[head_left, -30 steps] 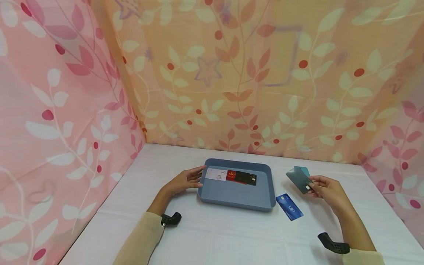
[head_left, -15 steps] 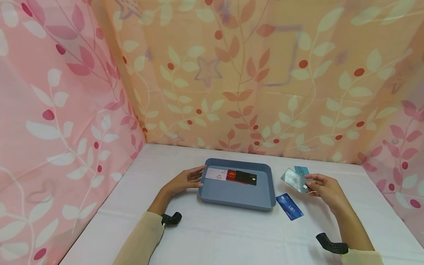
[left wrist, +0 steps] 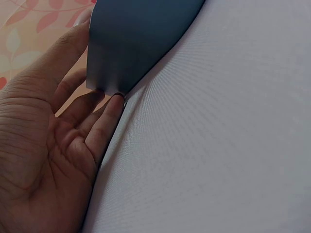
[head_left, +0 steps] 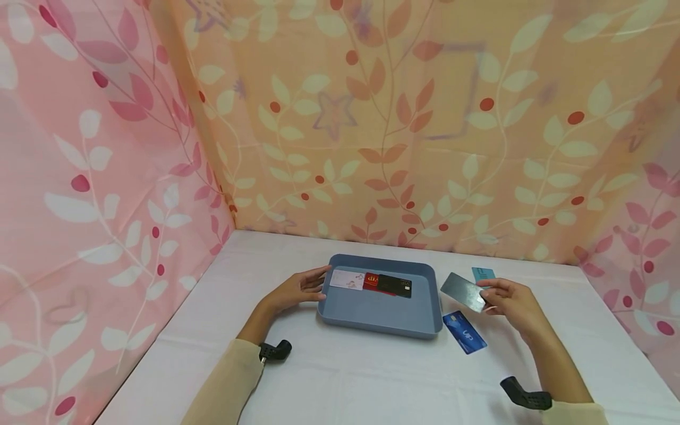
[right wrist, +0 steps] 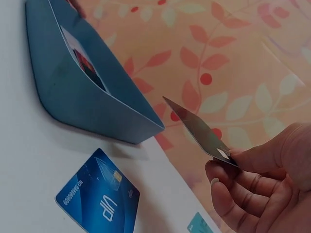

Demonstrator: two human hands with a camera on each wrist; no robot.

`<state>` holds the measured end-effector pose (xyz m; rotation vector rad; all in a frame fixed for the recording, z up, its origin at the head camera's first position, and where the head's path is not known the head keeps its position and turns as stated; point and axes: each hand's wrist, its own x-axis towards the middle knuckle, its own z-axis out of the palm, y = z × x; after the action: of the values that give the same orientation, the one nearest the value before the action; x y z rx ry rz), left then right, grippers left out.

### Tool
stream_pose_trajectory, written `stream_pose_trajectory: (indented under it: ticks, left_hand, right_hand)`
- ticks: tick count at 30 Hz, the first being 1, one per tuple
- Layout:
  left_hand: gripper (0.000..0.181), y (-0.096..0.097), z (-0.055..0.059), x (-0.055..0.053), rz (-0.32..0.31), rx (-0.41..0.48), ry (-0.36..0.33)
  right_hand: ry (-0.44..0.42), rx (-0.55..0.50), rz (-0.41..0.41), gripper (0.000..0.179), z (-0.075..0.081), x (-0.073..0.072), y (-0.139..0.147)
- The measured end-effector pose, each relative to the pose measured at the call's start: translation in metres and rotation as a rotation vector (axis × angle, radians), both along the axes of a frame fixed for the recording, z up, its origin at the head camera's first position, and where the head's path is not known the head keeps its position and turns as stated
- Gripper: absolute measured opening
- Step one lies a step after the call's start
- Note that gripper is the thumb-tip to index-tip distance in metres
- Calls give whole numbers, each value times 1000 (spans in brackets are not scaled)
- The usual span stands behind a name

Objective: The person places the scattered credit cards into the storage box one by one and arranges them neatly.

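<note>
My right hand (head_left: 512, 304) pinches a silvery grey card (head_left: 463, 291) by its right end, thumb against fingers. In the right wrist view that card (right wrist: 199, 128) is tilted and seen nearly edge-on, above the table beside the tray. My left hand (head_left: 296, 290) rests at the left end of a blue-grey tray (head_left: 382, 327), fingers loosely spread and fingertips at its outer wall. In the tray lie a white card (head_left: 346, 280), a red VIP card (head_left: 370, 281) and a black card (head_left: 394, 285) that overlaps the red one.
A blue VIP card (head_left: 464, 332) lies on the white tablecloth (head_left: 345, 378) close to the tray's right corner. Farther back is a teal card (head_left: 483, 273), partly behind the right hand. Floral cloth walls (head_left: 393, 118) enclose the table behind and at both sides.
The right hand has carried the silvery grey card left, toward the tray, and its tilt has changed. The teal card beneath has come into fuller view. My left hand stays at the tray.
</note>
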<state>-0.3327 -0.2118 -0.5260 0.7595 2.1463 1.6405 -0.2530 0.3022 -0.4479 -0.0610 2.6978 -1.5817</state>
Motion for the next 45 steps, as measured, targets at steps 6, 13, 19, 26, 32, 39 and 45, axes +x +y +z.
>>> stream_pose_trajectory:
  ticks: [6,13,19,26,32,39,45]
  left_hand:
    - [80,1,-1,1,13,6,-16]
    - [81,0,-1,2,15,2,-4]
    - [81,0,0,3,-2,12,8]
    - [79,0,2,3,5,15,-2]
    - [78,-1,0,2,-9,16,18]
    - [81,1,1,0,-25,11,39]
    - [80,1,2,3,-3,12,18]
  right_hand:
    - [-7,8,9,35,2,0,-11]
    - [-27,-1,22,35,3,1,-21]
    - [-25,-13,40,34,6,3,-29]
    - [-48,-25,47,34,8,4,-42]
    - [-54,-61,66,34,8,6,-52]
    - [-56,-86,95,36,10,9,-60]
    - [-58,-73,95,34,6,9,-67]
